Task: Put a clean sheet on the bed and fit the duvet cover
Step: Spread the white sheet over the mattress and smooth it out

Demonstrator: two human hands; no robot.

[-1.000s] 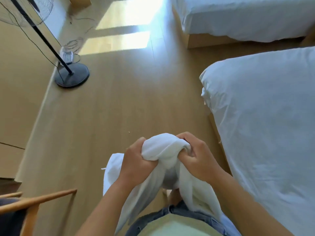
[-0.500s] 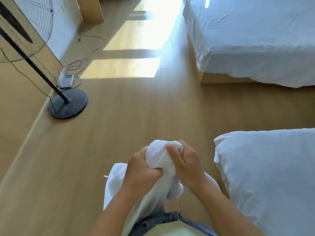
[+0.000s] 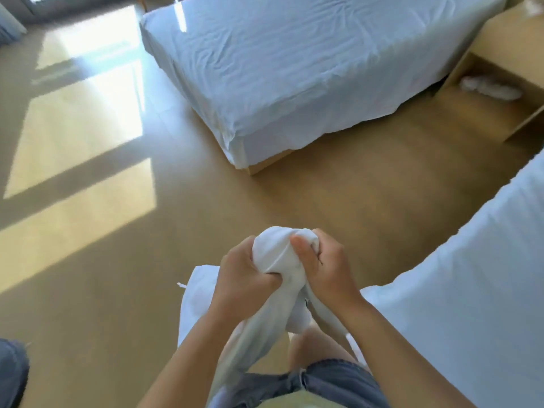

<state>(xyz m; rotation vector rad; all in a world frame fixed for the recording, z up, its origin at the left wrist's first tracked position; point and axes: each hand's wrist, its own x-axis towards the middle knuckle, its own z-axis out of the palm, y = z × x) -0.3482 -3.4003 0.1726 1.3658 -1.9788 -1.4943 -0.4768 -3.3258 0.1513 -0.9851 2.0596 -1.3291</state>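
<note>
Both fists — left hand and right hand — are bunching the white cloth just beside the near bed — should be finding a corner before spreading.

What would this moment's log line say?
left hand: grips white cloth | right hand: grips white cloth | far bed: sheeted

Matt white cloth bunched soft and creased, wrinkled white cotton sheet on the far bed, smooth satin wood-look floor, pale matt wooden nightstand, frayed denim shorts.
</note>
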